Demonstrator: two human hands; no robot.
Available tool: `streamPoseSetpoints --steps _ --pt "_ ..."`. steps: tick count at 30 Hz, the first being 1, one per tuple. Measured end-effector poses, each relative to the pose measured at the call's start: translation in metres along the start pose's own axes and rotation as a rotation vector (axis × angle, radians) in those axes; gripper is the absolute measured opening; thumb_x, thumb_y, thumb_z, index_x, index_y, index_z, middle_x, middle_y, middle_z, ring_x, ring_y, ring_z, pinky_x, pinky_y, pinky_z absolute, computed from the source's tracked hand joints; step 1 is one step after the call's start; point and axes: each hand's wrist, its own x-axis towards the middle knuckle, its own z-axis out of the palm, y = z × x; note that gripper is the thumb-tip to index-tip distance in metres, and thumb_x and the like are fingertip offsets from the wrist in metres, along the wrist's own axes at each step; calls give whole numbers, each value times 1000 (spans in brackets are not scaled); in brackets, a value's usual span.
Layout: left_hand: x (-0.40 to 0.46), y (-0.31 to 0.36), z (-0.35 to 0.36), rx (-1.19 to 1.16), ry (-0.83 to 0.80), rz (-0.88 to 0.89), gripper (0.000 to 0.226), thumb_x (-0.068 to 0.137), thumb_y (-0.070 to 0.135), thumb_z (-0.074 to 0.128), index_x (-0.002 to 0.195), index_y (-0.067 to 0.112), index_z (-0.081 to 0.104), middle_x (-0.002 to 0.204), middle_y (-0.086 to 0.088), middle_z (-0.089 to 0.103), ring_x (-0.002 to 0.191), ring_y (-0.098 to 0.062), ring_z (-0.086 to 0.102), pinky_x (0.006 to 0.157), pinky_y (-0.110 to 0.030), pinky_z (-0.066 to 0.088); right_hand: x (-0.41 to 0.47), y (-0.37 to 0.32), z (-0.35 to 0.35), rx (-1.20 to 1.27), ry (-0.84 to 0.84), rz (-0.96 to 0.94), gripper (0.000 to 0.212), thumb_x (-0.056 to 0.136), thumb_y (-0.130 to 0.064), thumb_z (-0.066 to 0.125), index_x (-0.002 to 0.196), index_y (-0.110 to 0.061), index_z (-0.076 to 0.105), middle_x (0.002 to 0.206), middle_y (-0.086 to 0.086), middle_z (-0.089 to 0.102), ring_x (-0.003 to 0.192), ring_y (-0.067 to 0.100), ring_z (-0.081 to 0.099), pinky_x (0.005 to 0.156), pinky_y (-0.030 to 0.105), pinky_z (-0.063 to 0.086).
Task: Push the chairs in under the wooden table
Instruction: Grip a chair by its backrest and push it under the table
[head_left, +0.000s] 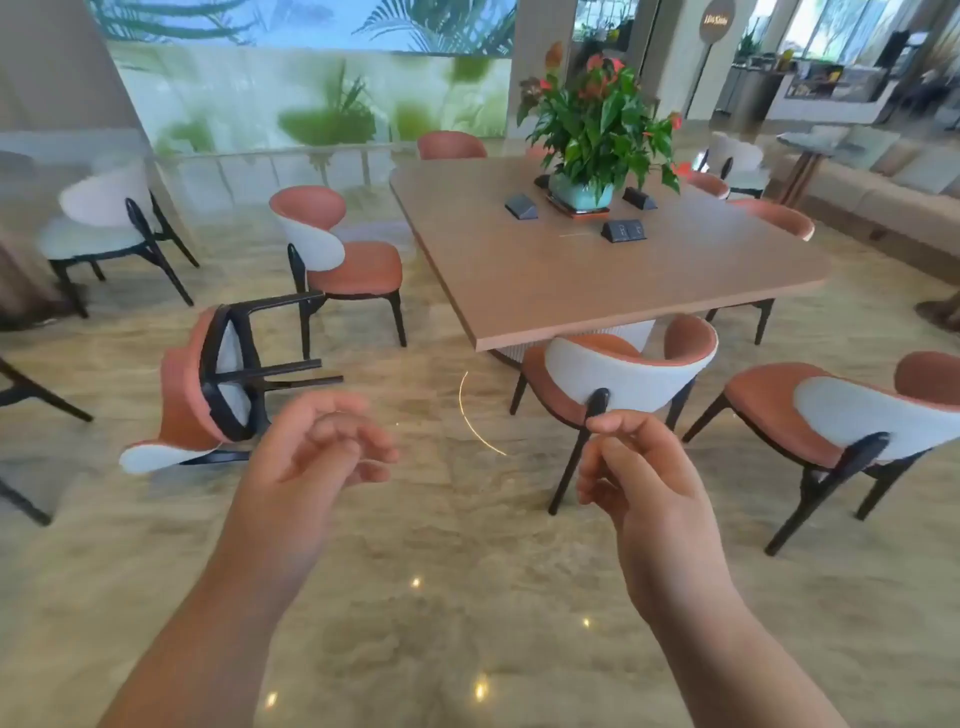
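Observation:
A square wooden table (597, 280) stands ahead with a potted plant at its centre. Several orange-seated chairs with white backs surround it. One chair (618, 374) sits partly under the near edge, straight ahead. Another chair (852, 415) stands pulled out at the near right. A third chair (337, 249) stands apart from the table's left side. A fourth chair (208, 384) lies tipped over on the floor at the left, legs pointing right. My left hand (317, 447) hovers with loosely curled fingers, holding nothing. My right hand (628, 467) is also loosely curled and empty, just in front of the near chair's back.
The potted plant (597, 130) and several small dark stands (623, 230) rest on the tabletop. A pale chair (104, 223) stands at the far left beside another table. A beige sofa (893, 197) runs along the right. Polished stone floor (467, 597) lies open below my arms.

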Motion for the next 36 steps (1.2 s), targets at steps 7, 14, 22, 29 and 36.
streamPoseSetpoints --steps 7,14,22,29,36 --pt "22 -23 -127 8 131 -72 37 90 -10 46 103 16 67 85 -9 73 82 -26 74 72 -32 62 19 37 135 -19 -164 60 20 85 -16 52 89 -27 69 70 -2 58 64 15 53 60 22 48" --pt "33 -38 -264 50 267 -156 46 90 -16 43 102 21 68 83 -9 73 82 -26 73 73 -30 60 19 77 285 -66 -336 154 21 86 -16 51 90 -27 69 70 -2 60 64 15 55 62 24 50" --pt "39 -48 -356 23 414 -197 43 80 -2 45 94 30 70 79 -2 72 76 -22 73 71 -31 61 20 107 386 -110 -437 189 26 96 -1 47 97 -19 66 69 -4 59 63 14 55 63 23 50" --pt "54 -66 -401 67 457 -277 41 82 3 49 94 35 71 81 -4 73 80 -24 74 72 -31 61 40 132 427 -213 -526 227 29 99 -1 48 98 -22 69 72 -4 63 66 15 59 70 36 53" --pt "115 -89 -440 132 531 -340 35 81 6 48 96 29 69 83 -7 74 81 -27 75 73 -35 59 100 167 489 -197 -570 255 36 100 -2 48 92 -29 70 70 -3 62 65 12 59 65 27 54"
